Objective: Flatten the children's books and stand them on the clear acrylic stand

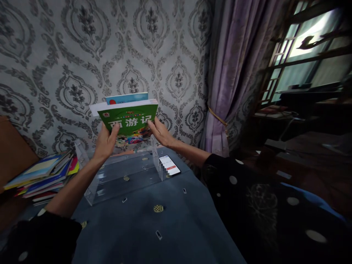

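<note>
A: Held how, and where?

B: Left of centre in the frame, grasped from both sides; pinched at lower left by the left hand (106,143) and at lower right by the right hand (161,134), with a thumb of each laid over the front; a thin green paperback (128,122), flat and rectangular, printed with big white characters and a band of bright figures.

A: Anything behind that cover?

B: Yes; pale paper edges, then a blue book (130,98) with a red spot, poking up above the green.

A: And below?

B: A clear plastic rack (156,158), glassy and hard-edged, with upright side panels joined by long see-through strips; set on a bench (137,234) draped in dark blue cloth (189,220), scattered with yellow dotted ovals and small pale rectangles; just outside the right panel, mid-frame, a flat phone (171,165) with a lit white screen and a red bar.

A: Farther out?

B: At the left edge, an uneven pile of books (51,176) in many colours; behind, wallpaper (123,44) in grey damask scrolls; upper right, a purple curtain (233,66) in soft vertical folds, cinched by a gold cord (217,117).
</note>
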`<action>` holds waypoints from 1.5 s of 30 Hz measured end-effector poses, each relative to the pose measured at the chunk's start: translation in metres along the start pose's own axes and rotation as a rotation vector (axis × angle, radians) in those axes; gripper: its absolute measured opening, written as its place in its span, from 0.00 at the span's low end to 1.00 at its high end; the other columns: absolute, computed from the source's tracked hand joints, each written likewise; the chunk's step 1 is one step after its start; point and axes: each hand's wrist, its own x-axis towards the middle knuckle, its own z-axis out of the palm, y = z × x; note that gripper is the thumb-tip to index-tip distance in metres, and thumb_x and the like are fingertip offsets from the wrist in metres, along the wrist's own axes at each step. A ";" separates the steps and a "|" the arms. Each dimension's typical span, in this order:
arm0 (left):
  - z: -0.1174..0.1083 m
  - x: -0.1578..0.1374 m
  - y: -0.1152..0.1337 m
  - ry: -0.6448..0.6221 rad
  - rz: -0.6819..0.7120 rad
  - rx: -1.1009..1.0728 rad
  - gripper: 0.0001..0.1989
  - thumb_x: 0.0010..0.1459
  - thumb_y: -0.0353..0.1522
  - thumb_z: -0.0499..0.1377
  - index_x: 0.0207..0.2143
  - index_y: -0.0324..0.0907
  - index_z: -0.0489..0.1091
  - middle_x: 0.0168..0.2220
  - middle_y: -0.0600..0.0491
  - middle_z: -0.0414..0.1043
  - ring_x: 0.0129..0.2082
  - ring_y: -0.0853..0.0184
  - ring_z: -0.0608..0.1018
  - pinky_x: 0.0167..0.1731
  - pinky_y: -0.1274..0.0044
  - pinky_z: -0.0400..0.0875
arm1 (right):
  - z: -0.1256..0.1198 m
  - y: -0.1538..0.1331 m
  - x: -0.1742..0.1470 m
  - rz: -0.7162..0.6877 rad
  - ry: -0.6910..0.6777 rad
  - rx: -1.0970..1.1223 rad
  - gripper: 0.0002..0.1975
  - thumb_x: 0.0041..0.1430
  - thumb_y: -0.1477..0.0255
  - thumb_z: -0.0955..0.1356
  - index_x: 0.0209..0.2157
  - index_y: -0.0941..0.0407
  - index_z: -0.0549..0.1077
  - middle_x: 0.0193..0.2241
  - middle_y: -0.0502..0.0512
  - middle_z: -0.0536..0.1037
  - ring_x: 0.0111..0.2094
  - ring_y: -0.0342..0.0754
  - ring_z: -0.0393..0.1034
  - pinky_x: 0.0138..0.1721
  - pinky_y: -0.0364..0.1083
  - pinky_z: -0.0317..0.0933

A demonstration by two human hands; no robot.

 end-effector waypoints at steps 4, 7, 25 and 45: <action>0.005 -0.002 -0.001 -0.013 -0.070 -0.016 0.31 0.66 0.51 0.49 0.60 0.39 0.63 0.58 0.41 0.70 0.59 0.52 0.72 0.52 0.64 0.73 | 0.003 0.007 -0.001 0.026 -0.028 0.028 0.26 0.70 0.53 0.54 0.55 0.57 0.64 0.43 0.59 0.76 0.46 0.54 0.72 0.50 0.51 0.65; 0.006 0.001 -0.003 -0.004 -0.113 -0.030 0.30 0.65 0.52 0.49 0.59 0.41 0.64 0.58 0.43 0.70 0.56 0.52 0.74 0.49 0.64 0.75 | 0.004 0.010 0.002 0.031 -0.031 0.051 0.24 0.70 0.53 0.55 0.52 0.58 0.65 0.43 0.59 0.75 0.44 0.53 0.72 0.47 0.51 0.67; 0.019 0.009 -0.028 -0.105 -0.224 0.098 0.31 0.67 0.52 0.44 0.58 0.39 0.64 0.54 0.39 0.72 0.48 0.53 0.78 0.43 0.66 0.76 | 0.010 0.034 0.009 0.143 -0.043 -0.038 0.18 0.71 0.59 0.56 0.45 0.57 0.68 0.38 0.55 0.75 0.40 0.50 0.70 0.42 0.48 0.64; 0.035 0.019 -0.037 -0.010 -0.164 0.429 0.12 0.65 0.40 0.44 0.43 0.42 0.58 0.44 0.37 0.75 0.47 0.49 0.79 0.46 0.62 0.73 | 0.026 0.042 0.021 0.178 0.069 -0.123 0.22 0.67 0.66 0.59 0.58 0.60 0.66 0.51 0.65 0.77 0.50 0.56 0.71 0.53 0.53 0.63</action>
